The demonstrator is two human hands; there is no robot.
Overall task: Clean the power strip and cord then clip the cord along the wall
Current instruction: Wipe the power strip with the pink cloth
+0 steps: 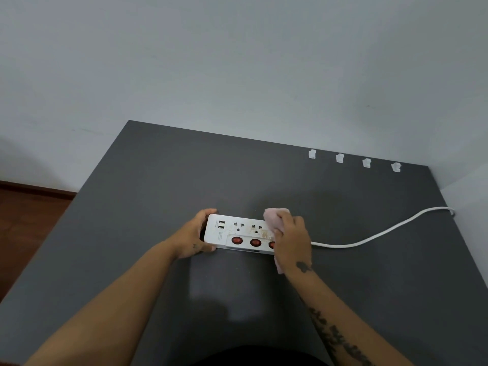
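A white power strip (239,231) with red switches and brownish dirt marks lies on the dark grey table (132,207). My left hand (194,235) grips its left end. My right hand (291,237) presses a pink cloth (273,219) onto the strip's right end, hiding that end. The white cord (369,237) runs from under my right hand to the right and curves up to the table's right edge by the wall. Several white cord clips (339,157) sit in a row at the table's far edge against the wall.
The grey wall (237,62) rises behind the table and along its right side. Brown wooden floor (26,220) shows past the table's left edge. My forearms reach in from the bottom of the view.
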